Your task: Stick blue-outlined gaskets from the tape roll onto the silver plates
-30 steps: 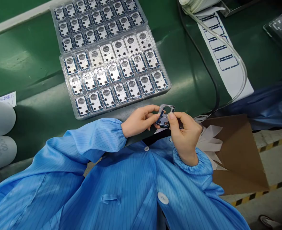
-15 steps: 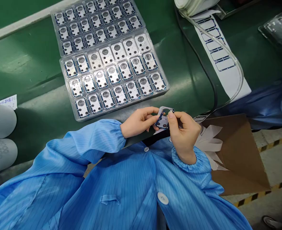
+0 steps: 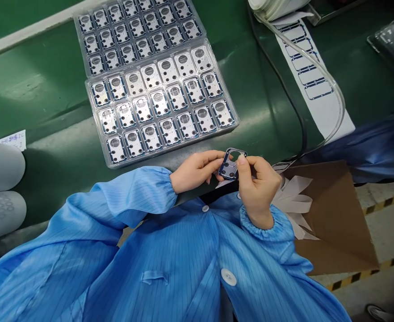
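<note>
Between my hands, near the table's front edge, is a small silver metal plate (image 3: 229, 170) with rounded corners, a large round hole and a dark blue border strip. My left hand (image 3: 199, 171) grips its left side, thumb and fingers closed on it. My right hand (image 3: 259, 185) pinches the upper right edge, its thumb on the face near the hole. Beyond them lies a clear plastic tray (image 3: 170, 150) of similar plates in rows. Most plates in it carry the blue border; several in its far row look plain silver.
A second filled tray (image 3: 83, 49) adjoins the far side. At right, a white backing sheet (image 3: 334, 118) bears blue frame outlines, with a cable (image 3: 286, 94) and clear tubing beside it. A cardboard box (image 3: 337, 214) holds paper strips (image 3: 295, 197). Grey cylinders (image 3: 2, 167) stand left.
The blue strip now lines the plate's left and top edges, where bare silver showed before. My left fingers have drawn back slightly. The whole view has shifted a little.
</note>
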### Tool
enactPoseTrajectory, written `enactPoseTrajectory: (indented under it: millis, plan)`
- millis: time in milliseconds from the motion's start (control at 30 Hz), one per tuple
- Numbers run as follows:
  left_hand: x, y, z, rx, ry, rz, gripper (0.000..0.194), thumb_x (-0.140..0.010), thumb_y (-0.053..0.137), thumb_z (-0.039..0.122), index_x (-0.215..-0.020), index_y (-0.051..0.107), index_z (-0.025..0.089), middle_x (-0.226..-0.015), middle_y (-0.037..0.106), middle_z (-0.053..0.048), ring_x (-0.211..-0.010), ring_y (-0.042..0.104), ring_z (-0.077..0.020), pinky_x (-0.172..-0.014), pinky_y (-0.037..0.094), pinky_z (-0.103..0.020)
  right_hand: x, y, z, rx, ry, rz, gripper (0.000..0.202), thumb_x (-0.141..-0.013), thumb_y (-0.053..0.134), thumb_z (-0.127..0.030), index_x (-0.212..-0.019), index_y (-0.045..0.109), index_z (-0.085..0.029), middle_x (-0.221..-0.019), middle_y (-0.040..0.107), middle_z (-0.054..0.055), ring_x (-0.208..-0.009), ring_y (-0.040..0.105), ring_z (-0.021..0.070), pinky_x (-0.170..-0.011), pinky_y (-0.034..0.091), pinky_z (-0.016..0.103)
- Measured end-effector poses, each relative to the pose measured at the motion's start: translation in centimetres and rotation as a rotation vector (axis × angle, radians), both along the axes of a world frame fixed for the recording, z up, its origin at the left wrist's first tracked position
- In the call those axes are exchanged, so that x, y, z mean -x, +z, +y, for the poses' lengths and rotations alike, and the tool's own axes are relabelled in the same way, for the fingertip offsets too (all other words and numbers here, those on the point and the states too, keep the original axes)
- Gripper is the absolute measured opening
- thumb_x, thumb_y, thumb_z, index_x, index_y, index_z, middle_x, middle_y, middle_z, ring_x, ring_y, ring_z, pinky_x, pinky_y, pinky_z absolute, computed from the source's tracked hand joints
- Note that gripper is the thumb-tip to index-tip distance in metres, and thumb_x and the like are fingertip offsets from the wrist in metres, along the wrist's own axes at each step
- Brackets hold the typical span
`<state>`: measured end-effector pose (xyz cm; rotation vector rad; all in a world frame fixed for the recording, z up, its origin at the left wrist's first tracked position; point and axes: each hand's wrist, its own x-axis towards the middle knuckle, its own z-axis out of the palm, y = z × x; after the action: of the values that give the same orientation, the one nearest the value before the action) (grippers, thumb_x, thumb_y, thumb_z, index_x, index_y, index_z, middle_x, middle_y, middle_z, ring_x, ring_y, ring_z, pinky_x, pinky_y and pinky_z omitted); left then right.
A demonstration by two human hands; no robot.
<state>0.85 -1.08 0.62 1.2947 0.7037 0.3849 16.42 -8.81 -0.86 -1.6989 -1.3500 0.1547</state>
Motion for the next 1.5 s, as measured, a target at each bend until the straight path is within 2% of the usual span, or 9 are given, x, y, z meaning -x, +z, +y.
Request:
enactPoseTrajectory:
  millis: [167,433,633,733,867,1000,1167,1367,1500]
  plan:
    - [0.0,0.2,0.0,0.027,0.017,0.014,0.034,-0.099,0.049,0.027,-0.125,0.063,0.009,-0.084,0.07,-0.006,-0.074,0.07,-0.0124,-0.052,0.047,-0.016,-0.1,-0.2,0.0,-0.001,0.0,0.005,0.026,-0.095,0.06,-0.033,-0.073,0.062,-0.02,-0.065,0.064,-0.001,-0.058,0.056,0.0122,-0.057,0.044,0.025]
    - [0.0,1.0,0.1,0.087,0.049,0.034,0.039,-0.091,0.043,0.013,-0.122,0.066,0.008,-0.078,0.07,-0.005,-0.07,0.068,-0.0113,-0.054,0.047,-0.016,0.0,0.1,0.0,0.02,-0.014,0.033,0.027,-0.094,0.059,-0.034,-0.071,0.06,-0.02,-0.062,0.062,-0.002,-0.057,0.056,0.0115,-0.056,0.042,0.024]
    - [-0.1,0.8,0.1,0.055,0.039,0.01,0.032,-0.097,0.052,0.028,-0.119,0.065,0.008,-0.082,0.07,-0.005,-0.066,0.067,-0.0097,-0.049,0.044,-0.015,0.1,-0.1,-0.3,0.083,-0.042,0.101,0.03,-0.093,0.059,-0.041,-0.071,0.06,-0.02,-0.056,0.057,-0.004,-0.052,0.053,0.012,-0.056,0.043,0.026]
    - [-0.2,0.6,0.1,0.061,0.027,0.004,0.031,-0.096,0.055,0.025,-0.119,0.063,0.006,-0.085,0.071,-0.006,-0.064,0.066,-0.0086,-0.048,0.042,-0.015,0.2,0.0,-0.3,0.111,-0.048,0.135,0.033,-0.093,0.058,-0.045,-0.071,0.06,-0.021,-0.055,0.055,-0.004,-0.052,0.053,0.0124,-0.056,0.044,0.027]
    - [-0.1,0.4,0.2,0.093,-0.001,-0.016,0.03,-0.096,0.056,0.02,-0.123,0.062,0.007,-0.076,0.07,-0.004,-0.066,0.067,-0.0096,-0.051,0.043,-0.016,0.2,0.1,-0.3,0.12,-0.048,0.183,0.033,-0.092,0.059,-0.046,-0.071,0.061,-0.02,-0.055,0.055,-0.004,-0.051,0.053,0.0119,-0.054,0.043,0.027]
    - [0.1,0.0,0.3,0.143,-0.061,-0.067,0.038,-0.094,0.058,0.014,-0.132,0.059,0.011,-0.076,0.071,-0.003,-0.075,0.07,-0.012,-0.058,0.045,-0.017,-0.1,-0.1,-0.3,0.147,-0.047,0.266,0.035,-0.091,0.061,-0.047,-0.07,0.062,-0.02,-0.053,0.054,-0.005,-0.048,0.05,0.0108,-0.05,0.041,0.026]
    - [0.2,-0.4,0.3,0.208,-0.099,-0.109,0.051,-0.09,0.064,0.012,-0.14,0.054,0.014,-0.093,0.074,-0.007,-0.085,0.071,-0.0131,-0.065,0.048,-0.019,-0.3,-0.2,-0.4,0.147,-0.057,0.305,0.034,-0.091,0.063,-0.047,-0.07,0.062,-0.02,-0.053,0.055,-0.005,-0.047,0.05,0.0104,-0.049,0.04,0.025]
    - [0.2,-0.3,0.2,0.181,-0.088,-0.094,0.062,-0.088,0.07,0.018,-0.145,0.049,0.011,-0.082,0.073,-0.005,-0.075,0.069,-0.0125,-0.066,0.052,-0.022,-0.4,0.0,-0.3,0.158,-0.051,0.353,0.036,-0.091,0.062,-0.05,-0.071,0.06,-0.02,-0.052,0.053,-0.006,-0.047,0.049,0.0106,-0.049,0.041,0.025]
    - [0.2,-0.3,0.1,0.201,-0.08,-0.064,0.059,-0.09,0.067,0.019,-0.145,0.048,0.011,-0.086,0.076,-0.008,-0.075,0.072,-0.0135,-0.063,0.052,-0.02,-0.4,0.0,-0.3,0.174,-0.039,0.395,0.037,-0.09,0.063,-0.051,-0.071,0.06,-0.02,-0.051,0.053,-0.006,-0.046,0.049,0.0108,-0.048,0.04,0.025]
